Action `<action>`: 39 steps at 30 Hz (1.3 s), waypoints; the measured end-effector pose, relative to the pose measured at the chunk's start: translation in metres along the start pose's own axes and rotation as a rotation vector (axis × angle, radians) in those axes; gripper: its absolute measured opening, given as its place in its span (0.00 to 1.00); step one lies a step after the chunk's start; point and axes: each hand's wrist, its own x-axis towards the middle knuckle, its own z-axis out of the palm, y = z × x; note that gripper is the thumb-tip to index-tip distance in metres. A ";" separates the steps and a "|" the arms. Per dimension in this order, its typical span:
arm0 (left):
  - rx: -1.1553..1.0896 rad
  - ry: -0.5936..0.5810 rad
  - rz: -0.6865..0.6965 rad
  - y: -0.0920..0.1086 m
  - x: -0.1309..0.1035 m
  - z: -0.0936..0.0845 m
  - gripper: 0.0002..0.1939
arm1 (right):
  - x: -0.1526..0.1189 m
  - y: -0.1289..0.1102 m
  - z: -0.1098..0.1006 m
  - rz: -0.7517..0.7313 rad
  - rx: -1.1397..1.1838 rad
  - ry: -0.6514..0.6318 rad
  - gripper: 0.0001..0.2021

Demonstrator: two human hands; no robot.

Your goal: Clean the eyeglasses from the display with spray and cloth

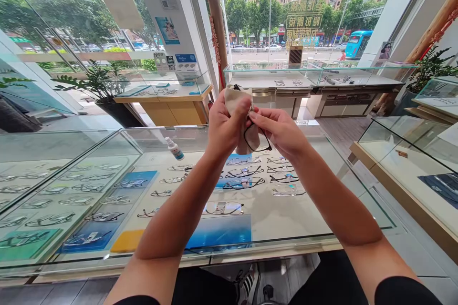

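Note:
Above the glass display case, my left hand (229,121) is closed around a beige cloth (236,101), its thumb pressing the cloth. A pair of dark-framed eyeglasses (269,147) is partly wrapped in this cloth; one rim hangs below my hands, the other is hidden. With thumb and fingertips, my right hand (279,128) pinches the frame beside the left thumb. A loose end of the cloth hangs down behind the exposed rim.
A small spray bottle (174,148) stands on the glass display case (300,238) left of my arms. Under the glass lie several eyeglasses (245,171). Other glass cases (272,76) stand by the window, with a potted plant (103,86) at left.

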 end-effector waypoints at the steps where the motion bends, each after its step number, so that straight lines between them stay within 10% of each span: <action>1: 0.019 0.051 0.016 0.001 -0.001 0.002 0.23 | 0.000 0.002 0.005 -0.016 -0.013 0.001 0.24; 12: -0.087 0.108 -0.140 -0.001 0.017 -0.016 0.24 | 0.001 -0.007 -0.020 -0.119 -0.179 0.080 0.19; 22: 0.157 -0.022 0.160 0.018 0.026 -0.046 0.26 | -0.007 -0.028 -0.039 -0.091 -0.228 0.013 0.20; 27: 0.514 -0.126 0.416 0.037 0.019 -0.040 0.25 | -0.011 -0.035 -0.044 -0.082 -0.292 -0.061 0.18; 39: 0.560 -0.167 0.268 0.054 0.011 -0.027 0.27 | -0.016 -0.042 -0.050 -0.048 -0.333 -0.194 0.19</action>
